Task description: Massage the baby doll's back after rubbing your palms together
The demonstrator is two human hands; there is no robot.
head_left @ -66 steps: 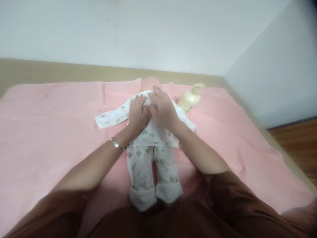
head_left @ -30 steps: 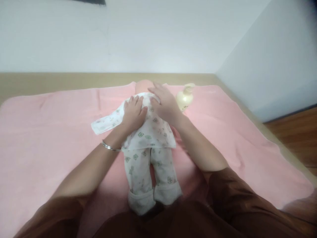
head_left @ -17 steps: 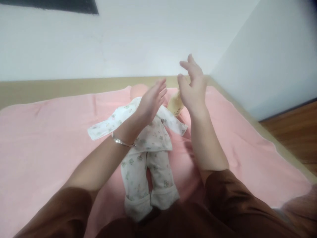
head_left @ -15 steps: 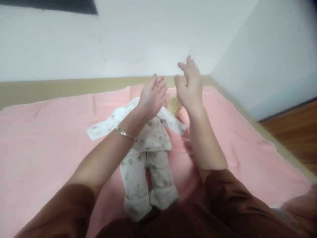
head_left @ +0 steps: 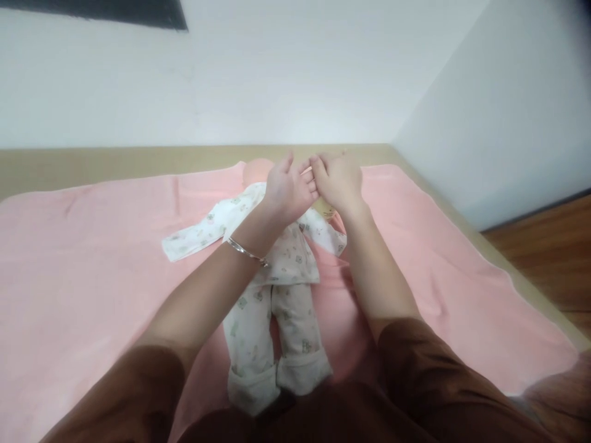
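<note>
Palm up, my left hand (head_left: 290,192) is above the chest of a baby doll with a bare round head (head_left: 257,171); its fingers are spread and hold nothing. My right hand (head_left: 340,181) hangs over the left fingertips, back upward, its thumb stretched toward them and the other fingers mostly hidden. The two hands touch or nearly touch at the fingertips. On the doll are a white patterned top (head_left: 295,255) and matching trousers (head_left: 298,332) with turned-up cuffs. Partly covered by my right hand, a yellowish see-through container (head_left: 323,209) shows beside the doll's sleeve.
A pink blanket (head_left: 92,264) lies under the doll on a tan surface (head_left: 69,166). White walls (head_left: 286,74) rise behind and at the right. Brown wood (head_left: 549,264) shows at the far right, a dark panel (head_left: 101,9) at the top left.
My right hand has come down and leftward to the left fingertips, its fingers tipping downward. My left hand has shifted slightly right and down. The doll lies as before.
</note>
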